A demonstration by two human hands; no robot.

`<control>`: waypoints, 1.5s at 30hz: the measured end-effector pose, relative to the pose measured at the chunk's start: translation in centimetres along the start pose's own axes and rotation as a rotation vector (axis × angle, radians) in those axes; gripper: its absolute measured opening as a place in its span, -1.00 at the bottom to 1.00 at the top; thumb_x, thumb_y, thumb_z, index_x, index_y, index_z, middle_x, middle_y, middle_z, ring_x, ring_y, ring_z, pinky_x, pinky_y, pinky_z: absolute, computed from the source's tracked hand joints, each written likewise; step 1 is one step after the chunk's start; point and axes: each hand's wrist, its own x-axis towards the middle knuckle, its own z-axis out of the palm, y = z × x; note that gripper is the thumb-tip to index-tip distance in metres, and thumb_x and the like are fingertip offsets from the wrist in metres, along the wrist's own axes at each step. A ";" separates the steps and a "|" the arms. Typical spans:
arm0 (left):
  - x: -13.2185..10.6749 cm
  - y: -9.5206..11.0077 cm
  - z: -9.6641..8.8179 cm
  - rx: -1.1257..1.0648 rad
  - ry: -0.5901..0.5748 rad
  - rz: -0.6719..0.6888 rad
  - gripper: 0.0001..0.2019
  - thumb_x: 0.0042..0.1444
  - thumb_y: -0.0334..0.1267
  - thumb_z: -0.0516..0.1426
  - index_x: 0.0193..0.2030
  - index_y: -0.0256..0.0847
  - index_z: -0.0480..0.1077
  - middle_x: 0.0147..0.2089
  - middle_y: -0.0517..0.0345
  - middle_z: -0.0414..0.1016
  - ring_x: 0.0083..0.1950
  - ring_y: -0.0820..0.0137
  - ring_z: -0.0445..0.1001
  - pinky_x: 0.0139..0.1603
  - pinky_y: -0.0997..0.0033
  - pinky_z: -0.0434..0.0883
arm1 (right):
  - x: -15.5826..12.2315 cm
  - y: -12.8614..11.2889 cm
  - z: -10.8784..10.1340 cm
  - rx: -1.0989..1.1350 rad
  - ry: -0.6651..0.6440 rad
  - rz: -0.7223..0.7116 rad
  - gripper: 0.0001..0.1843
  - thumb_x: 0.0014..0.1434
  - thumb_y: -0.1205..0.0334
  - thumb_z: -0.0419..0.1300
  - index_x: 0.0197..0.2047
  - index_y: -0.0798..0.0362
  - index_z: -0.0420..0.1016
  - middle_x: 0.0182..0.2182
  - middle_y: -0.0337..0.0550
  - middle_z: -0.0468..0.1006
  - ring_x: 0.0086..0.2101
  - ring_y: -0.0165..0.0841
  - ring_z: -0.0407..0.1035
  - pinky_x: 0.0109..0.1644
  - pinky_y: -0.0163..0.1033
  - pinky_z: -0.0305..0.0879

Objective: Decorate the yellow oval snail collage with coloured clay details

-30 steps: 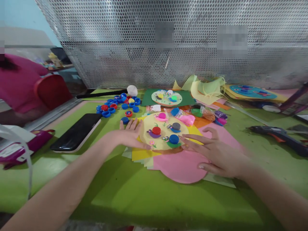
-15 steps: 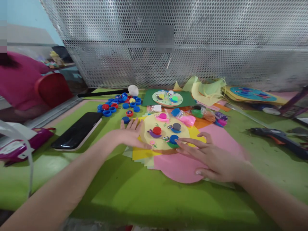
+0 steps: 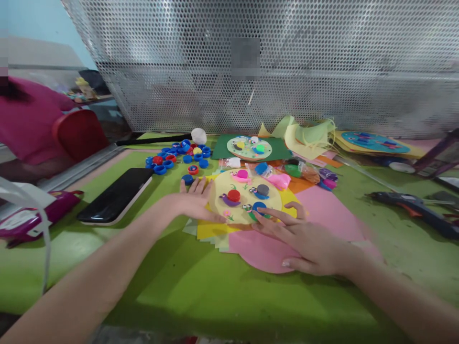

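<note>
A cream paper disc (image 3: 247, 210) lies on yellow and pink sheets, with snail figures made from bottle caps and clay on it. These carry a pink cap (image 3: 242, 174), a red cap (image 3: 234, 196), a grey cap (image 3: 263, 189) and a blue cap (image 3: 259, 207). My left hand (image 3: 195, 200) rests flat with spread fingers on the disc's left edge. Fingertips of my right hand (image 3: 304, 236) touch the blue-capped snail at the lower right, partly covering it; its other fingers are stretched apart over the pink paper (image 3: 276, 258).
Loose bottle caps (image 3: 168, 162) and a phone (image 3: 116, 196) lie to the left. Clay packets (image 3: 301, 171) and a finished-looking disc (image 3: 250, 146) sit behind. A glue gun (image 3: 412, 205) lies right. A perforated metal panel (image 3: 179, 71) closes the back; a person in pink (image 3: 32, 119) sits left.
My right hand has shifted slightly left, its fingertips sliding across the blue-capped snail toward its lower front. My left hand stays in place.
</note>
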 end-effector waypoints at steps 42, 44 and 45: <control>0.3 -0.3 0.2 0.001 0.008 -0.005 0.22 -0.31 0.50 -0.10 0.27 -0.29 -0.60 0.31 -0.04 -0.72 0.30 0.03 -0.66 0.18 -0.19 -0.50 | -0.8 0.9 0.0 0.065 0.104 -0.044 -0.28 0.22 -0.08 -0.19 0.31 0.18 -0.23 0.26 0.02 -0.08 0.23 -0.18 -0.19 0.10 0.03 0.14; 0.2 -0.2 0.2 0.008 0.006 -0.008 0.23 -0.31 0.51 -0.12 0.27 -0.33 -0.60 0.31 -0.08 -0.72 0.30 0.02 -0.67 0.18 -0.21 -0.49 | -0.5 0.8 0.1 0.068 0.089 -0.043 -0.26 0.22 -0.09 -0.20 0.31 0.20 -0.28 0.26 0.04 -0.05 0.23 -0.17 -0.21 0.11 0.05 0.12; 0.1 -0.1 0.1 0.011 0.003 -0.009 0.24 -0.31 0.51 -0.12 0.27 -0.35 -0.60 0.31 -0.10 -0.72 0.30 0.01 -0.67 0.17 -0.21 -0.49 | -0.4 0.7 0.1 0.066 0.081 -0.042 -0.25 0.22 -0.09 -0.20 0.31 0.20 -0.29 0.25 0.06 -0.02 0.23 -0.16 -0.21 0.11 0.07 0.11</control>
